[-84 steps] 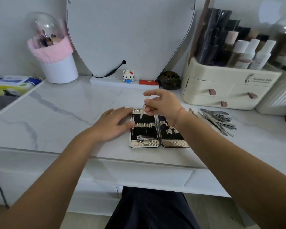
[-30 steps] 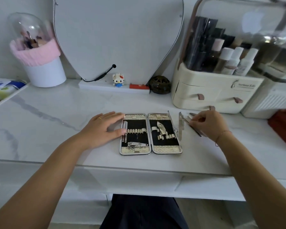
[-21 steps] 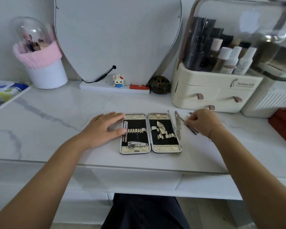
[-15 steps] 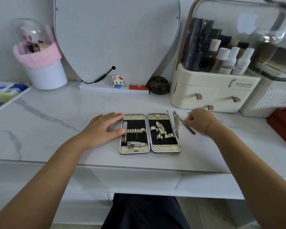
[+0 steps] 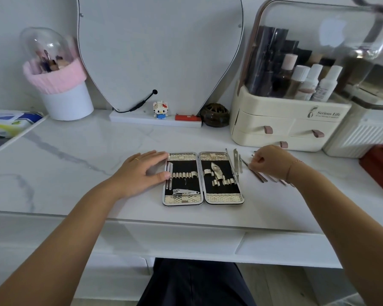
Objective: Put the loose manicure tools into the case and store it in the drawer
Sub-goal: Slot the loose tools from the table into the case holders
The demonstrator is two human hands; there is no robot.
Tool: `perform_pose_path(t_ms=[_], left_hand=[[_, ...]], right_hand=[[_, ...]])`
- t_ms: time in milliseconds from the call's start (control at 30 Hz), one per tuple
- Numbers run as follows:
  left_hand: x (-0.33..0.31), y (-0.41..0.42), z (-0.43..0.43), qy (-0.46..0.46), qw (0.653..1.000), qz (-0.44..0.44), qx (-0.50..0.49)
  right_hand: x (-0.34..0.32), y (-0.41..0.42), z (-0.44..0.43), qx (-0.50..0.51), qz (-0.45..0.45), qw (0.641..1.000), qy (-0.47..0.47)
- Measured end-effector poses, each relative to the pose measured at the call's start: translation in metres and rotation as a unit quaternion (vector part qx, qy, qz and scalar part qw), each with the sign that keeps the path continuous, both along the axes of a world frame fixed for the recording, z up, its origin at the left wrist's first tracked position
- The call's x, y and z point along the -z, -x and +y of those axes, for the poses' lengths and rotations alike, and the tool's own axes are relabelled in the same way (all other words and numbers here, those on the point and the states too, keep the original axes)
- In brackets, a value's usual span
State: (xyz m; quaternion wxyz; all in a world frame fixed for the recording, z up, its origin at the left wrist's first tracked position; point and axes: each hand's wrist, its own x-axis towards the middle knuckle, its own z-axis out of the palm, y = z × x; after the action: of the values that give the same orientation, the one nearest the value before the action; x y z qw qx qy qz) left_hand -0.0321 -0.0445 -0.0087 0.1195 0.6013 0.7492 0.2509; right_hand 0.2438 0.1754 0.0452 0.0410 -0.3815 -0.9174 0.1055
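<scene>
The left hand (image 5: 139, 173) rests flat against the open case (image 5: 223, 198) on the counter (image 5: 75, 162) while the right hand (image 5: 272, 164) pinches a thin tool (image 5: 243, 161) from the loose pile (image 5: 262, 178) just beside it, probably light, stiff, slick steel best taken mid-shaft.

Under your left hand (image 5: 139, 173) the desk (image 5: 75, 177) looks like white marble with grey veins, smooth and glossy. Between that hand and your right hand (image 5: 270, 162), the case (image 5: 186, 184) has a matt black lining, gold-toned ends embossed in a rough diamond pattern, and a bright metal rim. Its nail clipper (image 5: 186, 192) is polished metal. The loose tools (image 5: 236, 161) by your right hand are shiny bare steel. Beyond that hand the organizer (image 5: 274, 120) is cream plastic under a clear glossy lid (image 5: 318, 18). Far beyond your left hand sits a pink knitted cloth cuff (image 5: 55, 78).
</scene>
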Motion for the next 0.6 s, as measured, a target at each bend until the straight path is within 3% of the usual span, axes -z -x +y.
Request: perform_pose_path(t_ms=[167, 500, 600], left_hand=[[-0.001, -0.001, 0.000, -0.002, 1.000, 0.002, 0.000], [-0.003, -0.002, -0.001, 0.003, 1.000, 0.000, -0.002], [-0.003, -0.002, -0.001, 0.006, 1.000, -0.004, 0.000]], right_hand=[[-0.004, 0.008, 0.001, 0.014, 0.015, 1.000, 0.018], [-0.012, 0.025, -0.001, -0.020, -0.063, 0.998, 0.006], [-0.012, 0.018, 0.004, 0.000, 0.025, 0.999, 0.027]])
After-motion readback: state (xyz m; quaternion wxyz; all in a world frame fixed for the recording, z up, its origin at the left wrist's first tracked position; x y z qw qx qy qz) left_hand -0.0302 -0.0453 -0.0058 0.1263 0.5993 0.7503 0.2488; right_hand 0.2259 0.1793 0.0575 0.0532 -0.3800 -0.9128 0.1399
